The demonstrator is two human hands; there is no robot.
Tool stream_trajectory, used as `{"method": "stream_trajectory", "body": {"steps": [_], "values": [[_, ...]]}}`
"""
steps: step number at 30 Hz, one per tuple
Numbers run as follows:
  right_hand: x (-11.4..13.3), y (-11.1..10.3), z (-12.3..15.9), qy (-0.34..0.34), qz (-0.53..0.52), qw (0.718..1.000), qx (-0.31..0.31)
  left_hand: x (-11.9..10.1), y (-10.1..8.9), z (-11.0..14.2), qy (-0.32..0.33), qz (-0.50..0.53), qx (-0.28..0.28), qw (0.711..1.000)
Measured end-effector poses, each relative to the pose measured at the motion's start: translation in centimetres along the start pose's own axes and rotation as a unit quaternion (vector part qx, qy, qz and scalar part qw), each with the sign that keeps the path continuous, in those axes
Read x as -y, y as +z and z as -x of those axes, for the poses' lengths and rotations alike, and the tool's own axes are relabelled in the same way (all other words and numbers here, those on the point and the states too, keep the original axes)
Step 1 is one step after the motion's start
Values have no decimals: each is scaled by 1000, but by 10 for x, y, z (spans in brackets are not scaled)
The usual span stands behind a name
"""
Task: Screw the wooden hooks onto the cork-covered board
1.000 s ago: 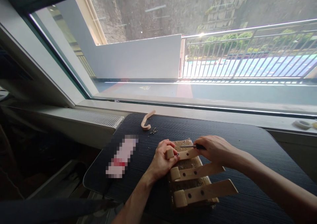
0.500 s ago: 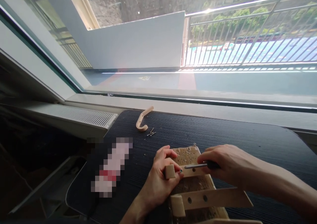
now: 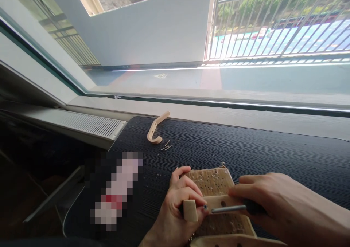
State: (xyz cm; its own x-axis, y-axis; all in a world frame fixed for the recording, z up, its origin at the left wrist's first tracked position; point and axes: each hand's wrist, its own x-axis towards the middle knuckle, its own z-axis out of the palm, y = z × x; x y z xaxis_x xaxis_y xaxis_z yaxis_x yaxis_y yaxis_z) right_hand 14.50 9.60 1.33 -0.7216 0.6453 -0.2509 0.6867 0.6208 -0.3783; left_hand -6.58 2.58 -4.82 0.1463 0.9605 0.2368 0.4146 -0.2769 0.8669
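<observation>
My left hand [image 3: 177, 207] is closed around the curled end of a pale wooden hook [image 3: 190, 210] that lies on a worn wooden board [image 3: 212, 181]. Its thumb and forefinger pinch a small screw at the tip of the tool. My right hand [image 3: 276, 207] grips a screwdriver [image 3: 232, 208] with a dark handle, the metal shaft pointing left at the hook. A second wooden hook [image 3: 237, 241] shows at the bottom edge, partly cut off.
A loose wooden hook [image 3: 155, 130] and a few screws [image 3: 166, 146] lie further back on the black ribbed table [image 3: 246, 148]. A blurred-out pink and red object [image 3: 115, 196] lies to the left. The window sill [image 3: 218, 116] and a vent grille [image 3: 87, 125] run behind.
The view has tilted up, so the hands and board sit lower in the picture. Both hands keep their grip; the screwdriver tip stays at the hook.
</observation>
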Motion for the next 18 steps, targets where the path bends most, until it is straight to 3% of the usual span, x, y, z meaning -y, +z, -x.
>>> {"method": "stream_trajectory", "body": {"steps": [4, 18], "values": [[2, -2, -3, 29, -19, 996, 81, 2, -1, 1, -8, 1, 17, 1000], [4, -4, 1, 34, -27, 996, 79, 8, 1, 7, -37, 26, 33, 998]]}}
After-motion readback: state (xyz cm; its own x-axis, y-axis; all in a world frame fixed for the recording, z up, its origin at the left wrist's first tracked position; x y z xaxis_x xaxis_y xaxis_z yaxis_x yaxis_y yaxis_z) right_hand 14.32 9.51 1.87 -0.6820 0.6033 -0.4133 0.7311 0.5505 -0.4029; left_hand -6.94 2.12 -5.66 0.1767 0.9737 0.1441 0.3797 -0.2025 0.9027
